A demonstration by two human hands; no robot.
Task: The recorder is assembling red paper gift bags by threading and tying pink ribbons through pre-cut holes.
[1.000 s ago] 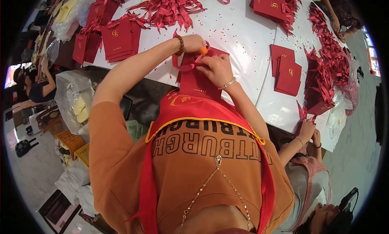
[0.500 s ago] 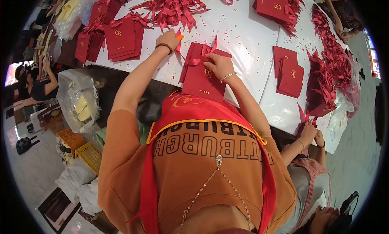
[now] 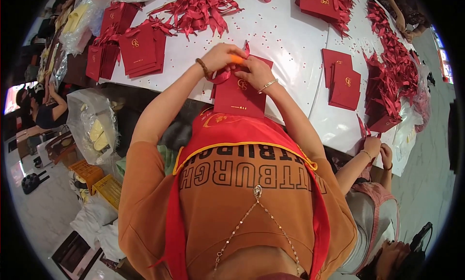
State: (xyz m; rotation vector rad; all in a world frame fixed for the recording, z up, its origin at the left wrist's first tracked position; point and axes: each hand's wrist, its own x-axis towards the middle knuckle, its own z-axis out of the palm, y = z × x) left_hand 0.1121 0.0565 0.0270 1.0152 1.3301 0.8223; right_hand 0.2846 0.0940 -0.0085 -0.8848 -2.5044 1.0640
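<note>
A dark red paper gift bag (image 3: pixel 240 98) with gold print lies flat at the table's near edge, on top of another whose edge shows at the left. Over its top end my two hands meet. My left hand (image 3: pixel 220 58) is closed around a small bright orange object (image 3: pixel 236 59) whose kind I cannot make out. My right hand (image 3: pixel 259 75) pinches at the bag's red satin ribbon (image 3: pixel 222 78); its fingertips are partly hidden behind the left hand. A loop of the ribbon hangs below the left hand, and one end sticks up behind the hands.
Stacked red bags (image 3: pixel 138 50) stand at the left; a ribbon heap (image 3: pixel 198 8) lies at the back. More bags (image 3: pixel 345 81) lie at the right, beside a long row of ribboned bags (image 3: pixel 387 86). At the right edge a co-worker's hands (image 3: pixel 373 147) handle ribbon.
My left hand has come right with the orange object, from beside the bag to the ribbon at its top, and now meets my right hand. The right hand stays at the ribbon.
</note>
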